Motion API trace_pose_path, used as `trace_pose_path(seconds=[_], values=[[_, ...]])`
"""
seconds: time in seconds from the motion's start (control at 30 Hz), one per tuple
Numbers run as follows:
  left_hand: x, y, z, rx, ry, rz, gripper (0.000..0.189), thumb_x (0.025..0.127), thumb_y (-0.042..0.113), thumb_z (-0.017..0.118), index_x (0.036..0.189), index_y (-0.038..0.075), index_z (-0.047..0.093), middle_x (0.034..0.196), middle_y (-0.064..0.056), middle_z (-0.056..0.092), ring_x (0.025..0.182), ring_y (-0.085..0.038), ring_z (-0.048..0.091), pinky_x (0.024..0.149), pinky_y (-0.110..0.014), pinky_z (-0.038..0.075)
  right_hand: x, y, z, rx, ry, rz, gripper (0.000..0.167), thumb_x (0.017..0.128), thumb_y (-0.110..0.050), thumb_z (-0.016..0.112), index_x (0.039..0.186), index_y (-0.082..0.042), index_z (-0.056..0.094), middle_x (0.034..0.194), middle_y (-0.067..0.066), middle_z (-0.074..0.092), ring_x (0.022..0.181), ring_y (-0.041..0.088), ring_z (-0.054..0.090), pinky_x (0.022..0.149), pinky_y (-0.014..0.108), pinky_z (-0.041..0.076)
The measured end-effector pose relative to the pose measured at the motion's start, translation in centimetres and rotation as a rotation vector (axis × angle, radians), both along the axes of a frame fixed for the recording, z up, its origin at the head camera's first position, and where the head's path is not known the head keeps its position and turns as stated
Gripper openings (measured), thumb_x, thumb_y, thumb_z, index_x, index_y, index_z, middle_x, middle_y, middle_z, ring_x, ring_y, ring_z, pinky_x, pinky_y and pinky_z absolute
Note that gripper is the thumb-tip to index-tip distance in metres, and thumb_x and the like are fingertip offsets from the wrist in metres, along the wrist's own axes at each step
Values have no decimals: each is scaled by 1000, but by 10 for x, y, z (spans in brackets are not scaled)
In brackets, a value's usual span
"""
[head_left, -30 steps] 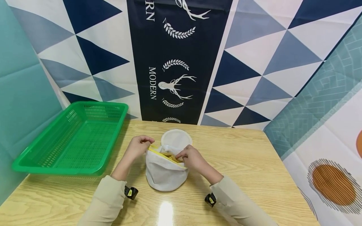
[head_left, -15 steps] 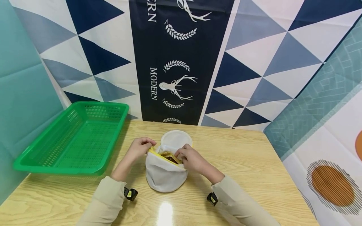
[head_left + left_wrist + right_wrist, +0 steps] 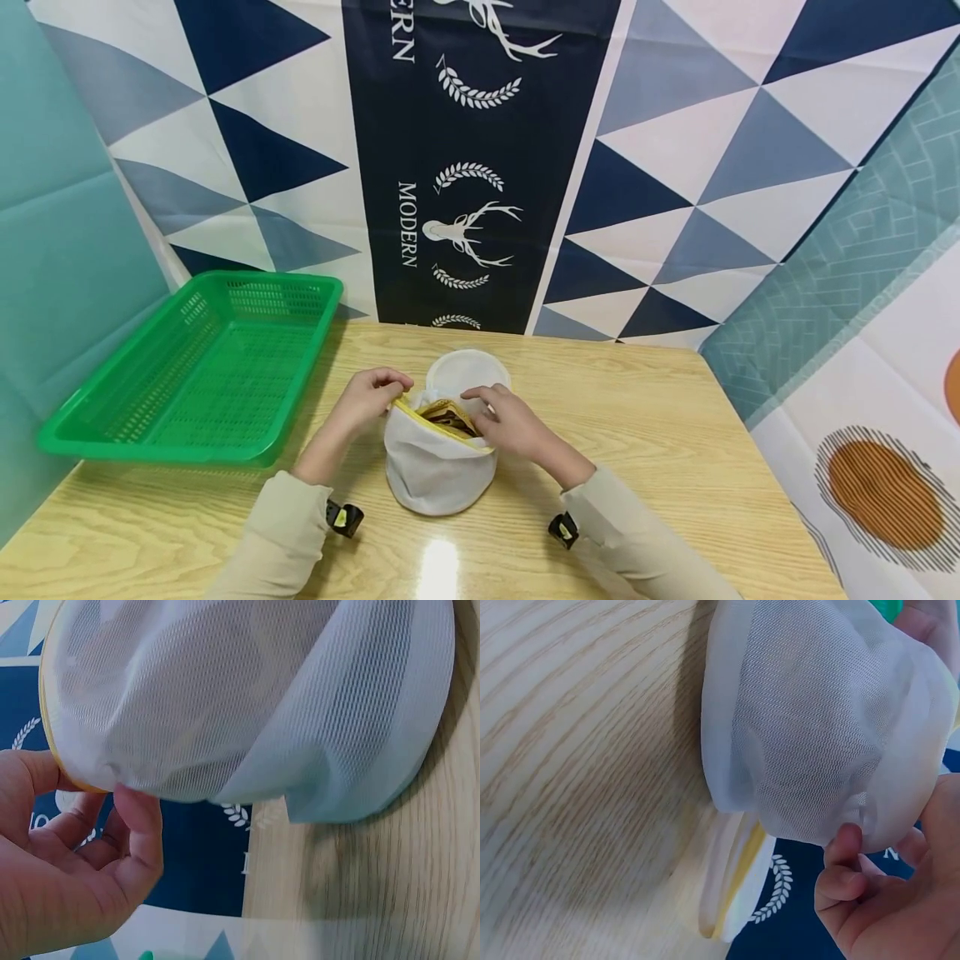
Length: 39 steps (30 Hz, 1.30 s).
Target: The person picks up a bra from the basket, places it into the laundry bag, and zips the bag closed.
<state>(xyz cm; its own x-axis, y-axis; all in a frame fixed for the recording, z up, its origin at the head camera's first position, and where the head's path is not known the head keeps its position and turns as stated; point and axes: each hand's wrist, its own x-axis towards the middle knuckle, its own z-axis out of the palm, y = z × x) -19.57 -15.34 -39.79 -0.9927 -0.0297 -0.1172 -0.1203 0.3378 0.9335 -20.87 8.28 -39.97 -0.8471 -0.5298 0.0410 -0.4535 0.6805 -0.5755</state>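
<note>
On the pale wooden table (image 3: 637, 433), the soft white mesh bag (image 3: 438, 479) is already opened — its yellow rim (image 3: 407, 407) is pinched by the left hand (image 3: 370, 394), its other side by the right hand (image 3: 510, 422), fingers curled. Brownish-yellow contents (image 3: 448, 414), hard to identify, are still inside.

The left grip (image 3: 82, 881) pinches a yellow-edged mesh bag (image 3: 217, 697).

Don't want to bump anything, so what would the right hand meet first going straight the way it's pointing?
Probably the left hand, gripping the rim of the white mesh bag opposite the right hand. Depth is hard to judge, so the bag's back edge could come first.
</note>
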Motion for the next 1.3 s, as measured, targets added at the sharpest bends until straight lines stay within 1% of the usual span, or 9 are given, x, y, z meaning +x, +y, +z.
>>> trace_pose_path(seconds=[0.1, 0.2, 0.4, 0.53, 0.67, 0.77, 0.9, 1.07, 1.3], values=[[-1, -6, 0, -2, -6, -5, 26, 94, 15, 49, 111, 0, 63, 111, -14, 63, 83, -15, 55, 66, -31, 50, -1, 2, -1, -47, -20, -34, 33, 96, -24, 52, 126, -14, 56, 94, 6, 54, 70, 14, 46, 64, 27, 41], [-3, -12, -1, 4, -12, 1, 29, 95, 19, 49, 114, 1, 62, 113, -15, 62, 88, -18, 59, 68, -33, 51, -4, 3, -2, -83, -24, -76, 36, 96, -30, 52, 128, -14, 55, 101, 7, 57, 74, 14, 49, 68, 28, 44], [-12, -18, -2, 23, -68, 31, 33, 97, 22, 47, 120, 1, 58, 117, -16, 61, 94, -23, 61, 70, -32, 50, -8, 6, -2, -139, -12, -194, 34, 97, -31, 51, 123, -11, 58, 101, 9, 59, 72, 14, 51, 65, 28, 45], [-22, -18, -4, 11, -109, 46, 34, 97, 26, 48, 120, 2, 57, 116, -16, 61, 90, -20, 61, 72, -33, 50, -14, 9, -4, -178, -36, -273, 31, 96, -29, 52, 118, -9, 60, 101, 11, 61, 66, 13, 51, 58, 27, 45], [-31, -17, -9, -8, -140, 30, 35, 96, 27, 49, 120, 2, 57, 115, -16, 62, 85, -18, 62, 73, -33, 51, -19, 13, -6, -193, -97, -340, 29, 96, -28, 53, 115, -8, 61, 99, 11, 61, 61, 16, 54, 55, 26, 45], [-39, -16, -10, -12, -169, 15, 36, 97, 26, 49, 122, 2, 56, 116, -16, 61, 86, -20, 62, 72, -33, 51, -23, 15, -8, -207, -157, -382, 27, 95, -26, 53, 114, -7, 61, 94, 12, 60, 59, 21, 56, 53, 26, 46], [-48, -14, -11, -25, -207, 12, 35, 97, 24, 48, 122, 2, 56, 116, -17, 61, 89, -24, 62, 71, -32, 51, -29, 20, -11, -208, -211, -416, 26, 96, -24, 53, 112, -5, 60, 89, 16, 61, 57, 25, 57, 53, 29, 47], [-55, -10, -13, -52, -241, -7, 35, 96, 24, 49, 122, 1, 55, 115, -17, 62, 90, -24, 62, 65, -28, 50, -36, 26, -16, -197, -243, -446, 26, 95, -22, 53, 112, -3, 59, 90, 18, 63, 57, 25, 58, 53, 30, 48], [-63, -5, -17, -47, -274, -24, 34, 96, 21, 49, 124, 2, 55, 102, -11, 65, 76, -16, 61, 55, -24, 43, -43, 31, -23, -184, -264, -491, 26, 95, -22, 54, 111, -3, 59, 86, 16, 64, 55, 23, 58, 52, 26, 47]])
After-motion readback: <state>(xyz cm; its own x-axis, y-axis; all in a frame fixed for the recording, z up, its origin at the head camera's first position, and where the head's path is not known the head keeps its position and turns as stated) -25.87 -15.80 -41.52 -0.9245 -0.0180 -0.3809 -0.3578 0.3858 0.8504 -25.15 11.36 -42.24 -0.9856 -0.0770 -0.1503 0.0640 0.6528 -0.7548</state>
